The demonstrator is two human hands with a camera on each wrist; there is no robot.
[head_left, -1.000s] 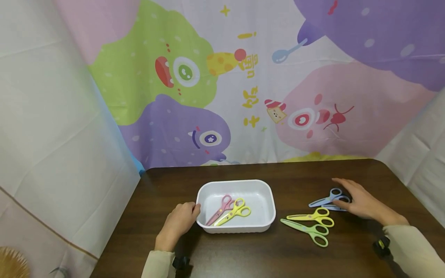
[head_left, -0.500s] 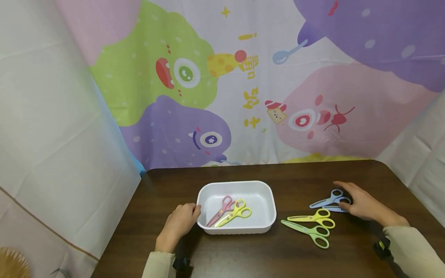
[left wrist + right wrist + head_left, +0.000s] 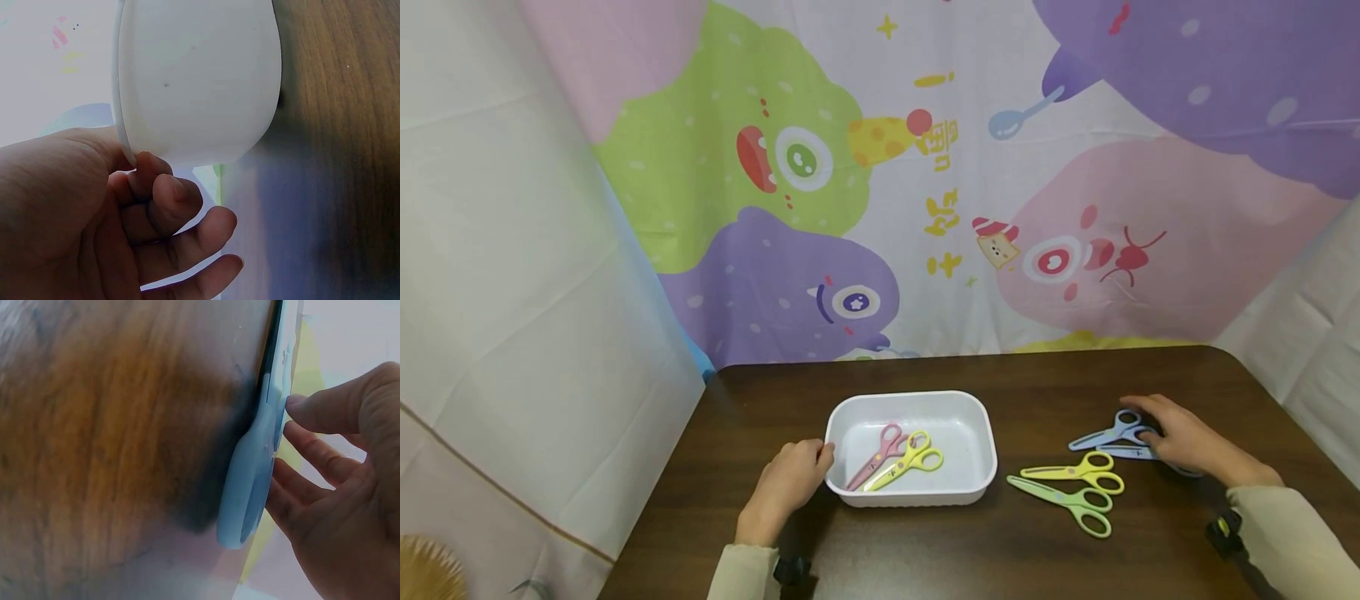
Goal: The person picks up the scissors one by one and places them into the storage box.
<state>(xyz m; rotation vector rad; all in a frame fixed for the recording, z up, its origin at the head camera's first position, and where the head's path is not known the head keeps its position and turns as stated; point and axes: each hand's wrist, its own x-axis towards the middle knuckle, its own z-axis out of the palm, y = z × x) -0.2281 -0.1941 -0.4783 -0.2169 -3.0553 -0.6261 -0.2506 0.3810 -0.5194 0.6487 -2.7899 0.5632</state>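
Note:
A white tray (image 3: 912, 498) holds pink scissors (image 3: 870, 467) and yellow scissors (image 3: 891, 472). Thumb and index finger of my left hand (image 3: 793, 477) pinch the tray's left rim; the other fingers hang free in the left wrist view. On the right, two pairs of blue scissors lie close together. My right hand (image 3: 1187, 437) is over the handles of the lower blue scissors (image 3: 1123, 452), its fairly straight thumb and fingertips touching their upper face in the right wrist view. The upper blue scissors (image 3: 1097, 439) lie just beyond, partly beside the fingers.
Another pair of yellow scissors (image 3: 1048, 472) and green scissors (image 3: 1052, 494) lie between the tray and my right hand. All rest on a dark wooden table (image 3: 962, 550). A printed cloth (image 3: 940, 317) hangs behind the far edge, white cloth at both sides.
My right hand has shifted slightly toward me, and more of the lower blue scissors shows beneath it. My left hand stays on the tray rim; the other scissors lie as before.

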